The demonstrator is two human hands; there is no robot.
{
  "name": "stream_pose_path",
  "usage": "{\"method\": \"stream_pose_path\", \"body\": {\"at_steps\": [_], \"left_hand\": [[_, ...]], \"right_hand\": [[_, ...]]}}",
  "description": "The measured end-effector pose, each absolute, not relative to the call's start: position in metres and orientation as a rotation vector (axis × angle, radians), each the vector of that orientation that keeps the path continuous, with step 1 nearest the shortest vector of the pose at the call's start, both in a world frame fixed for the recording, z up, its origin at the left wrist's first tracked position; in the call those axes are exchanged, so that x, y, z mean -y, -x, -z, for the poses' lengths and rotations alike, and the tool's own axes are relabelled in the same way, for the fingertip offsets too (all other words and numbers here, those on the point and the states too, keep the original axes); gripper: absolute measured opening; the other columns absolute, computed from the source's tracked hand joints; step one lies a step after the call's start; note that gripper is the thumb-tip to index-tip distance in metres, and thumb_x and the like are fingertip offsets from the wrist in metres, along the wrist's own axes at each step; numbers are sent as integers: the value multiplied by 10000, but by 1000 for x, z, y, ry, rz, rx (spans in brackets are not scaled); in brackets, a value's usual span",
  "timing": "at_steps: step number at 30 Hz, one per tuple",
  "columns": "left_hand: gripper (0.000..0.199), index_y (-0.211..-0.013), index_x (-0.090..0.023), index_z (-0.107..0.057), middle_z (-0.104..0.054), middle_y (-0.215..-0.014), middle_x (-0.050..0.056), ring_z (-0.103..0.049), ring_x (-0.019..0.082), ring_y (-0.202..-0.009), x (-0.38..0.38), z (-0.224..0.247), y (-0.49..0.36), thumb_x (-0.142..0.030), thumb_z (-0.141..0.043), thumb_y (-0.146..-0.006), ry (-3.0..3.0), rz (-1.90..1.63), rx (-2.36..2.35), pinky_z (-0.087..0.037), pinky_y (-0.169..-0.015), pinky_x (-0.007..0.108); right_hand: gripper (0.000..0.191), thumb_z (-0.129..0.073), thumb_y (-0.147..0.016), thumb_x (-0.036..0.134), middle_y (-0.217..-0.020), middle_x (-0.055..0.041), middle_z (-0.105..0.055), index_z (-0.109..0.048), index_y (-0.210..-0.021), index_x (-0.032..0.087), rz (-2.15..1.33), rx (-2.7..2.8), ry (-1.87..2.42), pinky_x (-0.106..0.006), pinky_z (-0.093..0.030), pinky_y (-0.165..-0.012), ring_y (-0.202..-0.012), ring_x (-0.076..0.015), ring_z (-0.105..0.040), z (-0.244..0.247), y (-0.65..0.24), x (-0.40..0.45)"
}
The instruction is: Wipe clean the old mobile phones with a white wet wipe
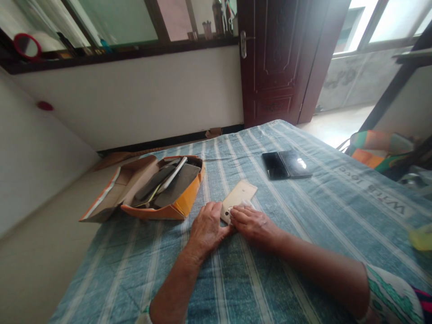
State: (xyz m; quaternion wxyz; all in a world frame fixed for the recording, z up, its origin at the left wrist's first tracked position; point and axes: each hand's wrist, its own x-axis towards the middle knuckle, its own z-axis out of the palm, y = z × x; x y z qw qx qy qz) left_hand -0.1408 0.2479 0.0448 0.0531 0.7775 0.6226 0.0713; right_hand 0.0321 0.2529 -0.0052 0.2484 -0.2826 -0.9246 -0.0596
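Note:
A gold smartphone (240, 192) lies back side up on the blue striped bed cover, its camera end toward me. My left hand (206, 227) grips the phone's near left edge, with the thumb at its bottom end. My right hand (254, 224) is closed over the near right part of the phone's back. A bit of white, crumpled material, like a tissue (249, 205), shows at its fingers; most of it is hidden. Left of my hands stands an open orange cardboard box (191, 196) holding several dark phones or similar flat devices.
Two dark phones lie side by side farther back, a black one (275, 165) and a greyer one (295, 164). The box's lid (111, 193) hangs open to the left. A yellow object (421, 238) is at the right edge. A dark red door (280, 58) stands beyond the bed.

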Motion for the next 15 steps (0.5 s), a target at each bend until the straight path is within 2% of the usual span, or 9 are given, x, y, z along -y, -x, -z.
{"method": "stream_pose_path", "body": {"at_steps": [9, 15], "left_hand": [[430, -931, -182, -582, -599, -983, 67, -558, 259, -953, -246, -49, 139, -475, -729, -653, -2357, -153, -1900, -439, -811, 348], [411, -953, -170, -600, -604, -1005, 78, -558, 258, -972, -246, -50, 136, -464, -710, -688, -2339, -122, -1926, -433, -822, 345]], "right_hand": [[241, -411, -952, 124, -1091, -136, -638, -642, -1014, 99, 126, 2456, 1028, -360, -473, -942, -1081, -239, -573, 4, -49, -266], [260, -406, -931, 79, -1101, -110, -634, -647, -993, 156, 19, 2357, 1211, -358, -462, -929, -1082, -223, -565, 8, -60, -280]]}}
